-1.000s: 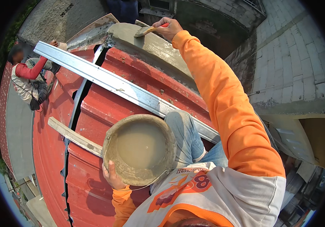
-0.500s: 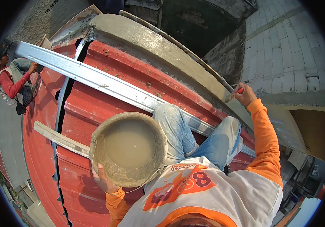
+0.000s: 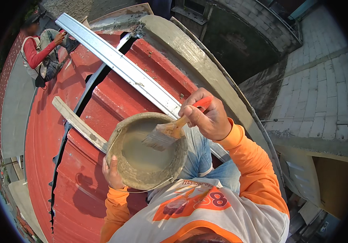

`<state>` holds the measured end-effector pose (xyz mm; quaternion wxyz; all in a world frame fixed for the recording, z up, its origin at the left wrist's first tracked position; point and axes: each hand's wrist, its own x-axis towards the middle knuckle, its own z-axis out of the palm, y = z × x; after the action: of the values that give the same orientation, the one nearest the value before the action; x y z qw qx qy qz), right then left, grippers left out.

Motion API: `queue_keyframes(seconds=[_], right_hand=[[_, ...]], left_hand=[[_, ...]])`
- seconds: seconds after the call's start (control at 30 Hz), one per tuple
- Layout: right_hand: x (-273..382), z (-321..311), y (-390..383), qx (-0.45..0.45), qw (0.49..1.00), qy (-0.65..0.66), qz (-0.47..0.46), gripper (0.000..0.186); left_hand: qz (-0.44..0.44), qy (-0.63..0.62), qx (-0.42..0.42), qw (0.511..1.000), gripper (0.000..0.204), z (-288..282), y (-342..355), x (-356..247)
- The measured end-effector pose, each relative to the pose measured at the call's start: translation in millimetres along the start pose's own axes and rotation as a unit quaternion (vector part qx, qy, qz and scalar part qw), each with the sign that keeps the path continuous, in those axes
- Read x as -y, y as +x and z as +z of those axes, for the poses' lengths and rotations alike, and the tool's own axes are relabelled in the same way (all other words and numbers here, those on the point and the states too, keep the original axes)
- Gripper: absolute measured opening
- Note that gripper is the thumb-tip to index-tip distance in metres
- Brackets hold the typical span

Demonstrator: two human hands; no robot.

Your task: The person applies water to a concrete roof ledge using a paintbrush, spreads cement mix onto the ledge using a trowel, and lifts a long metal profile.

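Observation:
A round bucket (image 3: 118,160) coated in dried cement leans toward me beside my legs, with murky grey-brown liquid (image 3: 141,156) inside. My left hand (image 3: 114,173) grips its left rim, fingers outside the wall and partly hidden. In my right hand (image 3: 208,115) is a paintbrush (image 3: 169,133) with a red-tipped wooden handle, pinched between thumb and fingers. Its pale, wet-looking bristles hang over the bucket's opening, pointing down to the left; whether they touch the liquid I cannot tell.
Under me slopes a red corrugated roof (image 3: 89,162), crossed by a silver metal channel (image 3: 129,73). Past it runs a smooth cement ledge (image 3: 190,48) with a drop beyond. A wooden strip (image 3: 78,123) lies left of the bucket. Another person (image 3: 40,56) sits at the far left.
My right hand has brought the paintbrush from the cement ledge back over the bucket. My left hand stays on the bucket's rim. The whole view has turned.

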<state>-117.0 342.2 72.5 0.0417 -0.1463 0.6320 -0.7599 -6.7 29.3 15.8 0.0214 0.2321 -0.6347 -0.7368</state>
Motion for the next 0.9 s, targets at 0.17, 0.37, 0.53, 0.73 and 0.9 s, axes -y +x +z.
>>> queue_keyframes(seconds=[0.17, 0.37, 0.53, 0.73, 0.9], right_hand=[[-61.9, 59.0, -30.9, 0.058, 0.971, -0.220, -0.073, 0.019], [-52.1, 51.6, -43.3, -0.016, 0.978, -0.207, -0.019, 0.017], [-33.5, 37.7, -30.9, -0.058, 0.979, -0.175, -0.091, 0.016], [-57.1, 44.6, -25.3, -0.050, 0.970, -0.239, -0.004, 0.017], [-65.5, 33.7, -34.7, -0.140, 0.946, -0.291, 0.010, 0.018]], left_hand=[[0.028, 0.068, -0.037, 0.997, 0.043, -5.1, -0.7, 5.8], [0.047, 0.093, -0.042, 0.994, 0.043, -8.5, 2.7, 8.1], [0.039, 0.085, -0.027, 0.995, 0.046, -1.8, 2.7, 2.6], [0.037, 0.050, -0.049, 0.997, 0.047, -8.8, -0.1, 6.1], [0.034, 0.083, -0.024, 0.996, 0.040, -7.1, -1.2, 2.0]])
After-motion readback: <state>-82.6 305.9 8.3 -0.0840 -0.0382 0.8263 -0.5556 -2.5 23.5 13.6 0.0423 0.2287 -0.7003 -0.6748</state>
